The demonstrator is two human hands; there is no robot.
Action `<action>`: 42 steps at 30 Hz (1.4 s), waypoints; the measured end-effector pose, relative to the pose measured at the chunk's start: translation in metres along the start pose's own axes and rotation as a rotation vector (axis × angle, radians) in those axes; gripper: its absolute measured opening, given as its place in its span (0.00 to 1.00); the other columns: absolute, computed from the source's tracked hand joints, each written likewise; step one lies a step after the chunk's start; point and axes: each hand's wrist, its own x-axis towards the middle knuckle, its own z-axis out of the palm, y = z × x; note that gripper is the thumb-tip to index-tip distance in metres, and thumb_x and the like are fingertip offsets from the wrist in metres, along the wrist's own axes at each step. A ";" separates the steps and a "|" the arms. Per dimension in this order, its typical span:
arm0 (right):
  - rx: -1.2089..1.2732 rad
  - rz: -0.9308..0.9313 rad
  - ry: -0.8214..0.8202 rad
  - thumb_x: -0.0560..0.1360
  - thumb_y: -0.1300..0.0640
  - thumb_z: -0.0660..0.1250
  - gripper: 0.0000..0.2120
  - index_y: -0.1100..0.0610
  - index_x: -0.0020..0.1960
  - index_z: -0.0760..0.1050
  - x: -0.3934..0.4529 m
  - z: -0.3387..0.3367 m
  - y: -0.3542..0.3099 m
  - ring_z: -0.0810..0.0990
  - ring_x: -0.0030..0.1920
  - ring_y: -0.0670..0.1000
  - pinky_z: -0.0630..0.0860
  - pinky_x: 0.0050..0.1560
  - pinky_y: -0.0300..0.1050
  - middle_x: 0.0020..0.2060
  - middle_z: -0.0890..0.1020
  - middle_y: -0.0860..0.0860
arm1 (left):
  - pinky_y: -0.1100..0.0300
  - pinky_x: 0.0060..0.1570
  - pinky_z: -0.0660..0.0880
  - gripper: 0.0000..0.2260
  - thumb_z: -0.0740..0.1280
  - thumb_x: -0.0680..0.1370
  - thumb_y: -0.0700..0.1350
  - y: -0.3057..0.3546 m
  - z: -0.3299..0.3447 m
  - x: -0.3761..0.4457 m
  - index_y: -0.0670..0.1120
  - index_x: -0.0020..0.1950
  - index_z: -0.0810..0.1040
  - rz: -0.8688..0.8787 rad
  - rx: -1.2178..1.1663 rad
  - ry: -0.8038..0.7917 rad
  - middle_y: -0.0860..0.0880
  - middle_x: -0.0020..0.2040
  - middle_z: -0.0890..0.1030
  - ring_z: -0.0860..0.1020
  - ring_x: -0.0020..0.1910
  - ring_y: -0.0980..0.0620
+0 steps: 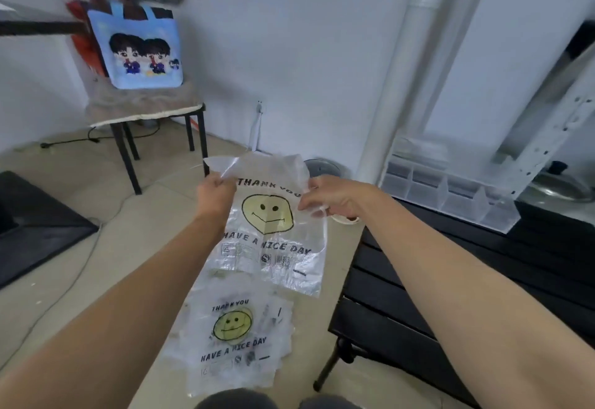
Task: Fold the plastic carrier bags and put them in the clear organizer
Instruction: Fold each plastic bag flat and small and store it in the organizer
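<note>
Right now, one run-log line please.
hands: left, right grip clear smiley carrier bag | spare smiley bags: floor | clear compartment organizer: black table

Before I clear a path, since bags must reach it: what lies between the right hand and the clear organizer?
In the head view, only bare black slatted tabletop separates the right hand from the clear plastic compartmented organizer.

Both forearms bare to frame edge, no sleeves, no watch or rings seen. Left hand [215,194], right hand [335,197] ungloved. Dark grey trousers at knees [236,399].
</note>
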 end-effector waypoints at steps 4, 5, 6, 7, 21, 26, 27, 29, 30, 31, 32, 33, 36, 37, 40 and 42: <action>-0.122 -0.063 0.154 0.72 0.60 0.74 0.37 0.62 0.75 0.59 -0.056 -0.035 -0.006 0.77 0.58 0.53 0.76 0.62 0.51 0.65 0.71 0.54 | 0.60 0.36 0.70 0.02 0.63 0.78 0.40 0.044 0.026 -0.022 0.43 0.46 0.73 0.172 0.034 -0.080 0.46 0.39 0.71 0.67 0.35 0.53; -0.176 -0.082 0.196 0.72 0.57 0.75 0.40 0.61 0.76 0.58 -0.070 -0.043 -0.006 0.75 0.61 0.55 0.75 0.62 0.50 0.69 0.68 0.54 | 0.61 0.36 0.71 0.02 0.63 0.78 0.40 0.055 0.033 -0.028 0.42 0.47 0.74 0.219 0.031 -0.098 0.48 0.38 0.72 0.67 0.34 0.54; -0.223 -0.097 0.244 0.71 0.55 0.75 0.40 0.61 0.76 0.58 -0.083 -0.050 -0.006 0.73 0.64 0.55 0.74 0.61 0.47 0.70 0.67 0.54 | 0.64 0.32 0.69 0.03 0.63 0.78 0.39 0.066 0.040 -0.037 0.42 0.45 0.73 0.275 0.033 -0.119 0.50 0.35 0.70 0.66 0.31 0.56; -0.262 -0.113 0.302 0.71 0.55 0.75 0.36 0.60 0.73 0.63 -0.096 -0.058 -0.005 0.72 0.64 0.54 0.72 0.57 0.44 0.68 0.69 0.53 | 0.68 0.28 0.66 0.06 0.62 0.78 0.38 0.077 0.048 -0.045 0.43 0.41 0.72 0.333 0.037 -0.137 0.50 0.33 0.69 0.65 0.29 0.57; -0.389 -0.306 1.174 0.76 0.58 0.67 0.05 0.59 0.50 0.78 -0.207 -0.128 0.105 0.77 0.48 0.51 0.70 0.45 0.43 0.47 0.74 0.49 | 0.50 0.47 0.75 0.12 0.62 0.76 0.37 0.103 0.158 -0.138 0.47 0.57 0.75 0.690 0.282 -0.230 0.51 0.51 0.79 0.79 0.45 0.46; -0.304 -0.312 1.128 0.75 0.58 0.70 0.19 0.55 0.65 0.74 -0.229 -0.116 0.166 0.75 0.55 0.48 0.72 0.55 0.42 0.55 0.76 0.49 | 0.51 0.49 0.74 0.15 0.57 0.74 0.42 0.060 0.164 -0.152 0.40 0.55 0.77 0.736 0.372 -0.471 0.44 0.48 0.81 0.77 0.48 0.46; -0.270 -0.319 1.107 0.75 0.59 0.71 0.21 0.54 0.67 0.73 -0.231 -0.111 0.180 0.74 0.56 0.47 0.72 0.57 0.41 0.56 0.76 0.48 | 0.50 0.51 0.75 0.15 0.58 0.73 0.42 0.048 0.164 -0.153 0.39 0.55 0.77 0.736 0.399 -0.500 0.43 0.49 0.81 0.77 0.49 0.45; -0.200 -0.330 1.065 0.74 0.63 0.70 0.22 0.48 0.65 0.73 -0.237 -0.094 0.206 0.75 0.57 0.46 0.70 0.55 0.36 0.56 0.76 0.44 | 0.48 0.52 0.74 0.12 0.60 0.73 0.39 0.021 0.159 -0.160 0.38 0.53 0.77 0.720 0.444 -0.560 0.42 0.50 0.80 0.76 0.51 0.43; -0.170 -0.333 1.029 0.74 0.64 0.69 0.22 0.45 0.62 0.73 -0.240 -0.088 0.213 0.75 0.57 0.45 0.69 0.53 0.33 0.55 0.76 0.43 | 0.50 0.55 0.73 0.11 0.62 0.74 0.36 0.011 0.156 -0.162 0.39 0.54 0.77 0.735 0.451 -0.602 0.44 0.53 0.79 0.76 0.53 0.46; -0.130 -0.302 0.977 0.74 0.64 0.68 0.21 0.43 0.60 0.73 -0.238 -0.083 0.234 0.76 0.56 0.43 0.69 0.52 0.32 0.55 0.77 0.41 | 0.56 0.58 0.71 0.11 0.62 0.75 0.34 -0.007 0.161 -0.166 0.41 0.56 0.77 0.713 0.468 -0.680 0.47 0.54 0.79 0.75 0.55 0.51; -0.114 -0.269 0.931 0.74 0.62 0.68 0.19 0.43 0.60 0.74 -0.235 -0.076 0.251 0.76 0.56 0.40 0.70 0.53 0.32 0.55 0.76 0.39 | 0.63 0.58 0.69 0.13 0.62 0.76 0.32 -0.019 0.162 -0.174 0.43 0.57 0.76 0.663 0.475 -0.759 0.51 0.55 0.78 0.75 0.54 0.59; -0.134 -0.253 0.891 0.75 0.59 0.69 0.18 0.44 0.61 0.74 -0.235 -0.070 0.257 0.76 0.56 0.40 0.71 0.53 0.34 0.56 0.76 0.39 | 0.70 0.56 0.68 0.15 0.62 0.75 0.30 -0.021 0.154 -0.179 0.45 0.58 0.76 0.604 0.470 -0.818 0.54 0.54 0.78 0.74 0.52 0.67; -0.366 -0.151 0.749 0.75 0.63 0.68 0.13 0.49 0.56 0.80 -0.230 -0.069 0.275 0.77 0.54 0.44 0.74 0.52 0.41 0.53 0.75 0.41 | 0.73 0.52 0.70 0.13 0.64 0.72 0.34 -0.028 0.144 -0.179 0.40 0.55 0.77 0.662 0.485 -0.920 0.52 0.52 0.78 0.75 0.51 0.68; -0.421 -0.137 0.720 0.74 0.64 0.68 0.13 0.49 0.53 0.81 -0.229 -0.069 0.279 0.77 0.54 0.45 0.74 0.53 0.42 0.53 0.76 0.40 | 0.67 0.52 0.73 0.11 0.64 0.71 0.37 -0.034 0.142 -0.173 0.40 0.52 0.78 0.727 0.481 -0.916 0.49 0.50 0.79 0.76 0.49 0.64; -0.469 -0.071 0.686 0.74 0.62 0.67 0.15 0.45 0.54 0.81 -0.239 -0.055 0.289 0.75 0.58 0.42 0.63 0.69 0.45 0.55 0.77 0.39 | 0.52 0.45 0.79 0.06 0.67 0.67 0.37 -0.050 0.132 -0.165 0.43 0.43 0.80 0.927 0.612 -0.904 0.47 0.43 0.82 0.79 0.45 0.52; -0.519 -0.050 0.695 0.76 0.61 0.65 0.16 0.44 0.58 0.79 -0.245 -0.043 0.298 0.73 0.62 0.41 0.51 0.75 0.48 0.58 0.76 0.39 | 0.54 0.41 0.80 0.08 0.68 0.65 0.40 -0.046 0.119 -0.182 0.44 0.43 0.77 1.031 0.704 -0.945 0.49 0.44 0.80 0.75 0.45 0.58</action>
